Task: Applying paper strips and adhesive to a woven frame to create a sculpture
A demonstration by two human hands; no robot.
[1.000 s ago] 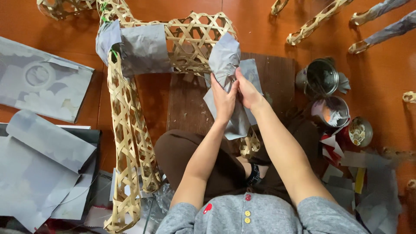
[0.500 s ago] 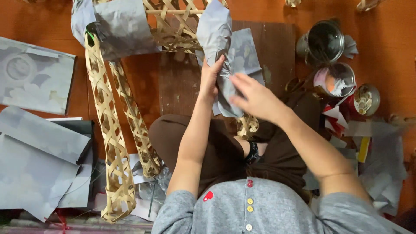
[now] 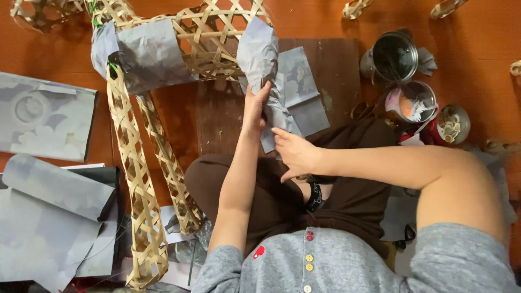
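A woven bamboo frame (image 3: 209,40) with long lattice legs lies on the orange floor in front of me. Grey paper (image 3: 290,89) is draped over its right end, and another grey piece (image 3: 146,54) covers its left part. My left hand (image 3: 254,108) presses flat on the grey paper at the frame's right end. Just below it, my right hand (image 3: 293,154) pinches the paper's lower edge. Both forearms reach out over my lap in brown trousers.
A dark wooden board (image 3: 222,119) lies under the frame. Three metal tins (image 3: 395,54) stand at the right, one holding paste. Grey paper sheets (image 3: 46,116) and rolls (image 3: 49,217) lie at the left. More bamboo pieces (image 3: 355,8) sit at the top right.
My right hand has slid down from the upper paper to its lower edge. My left hand stays pressed on the paper. The view has shifted slightly.
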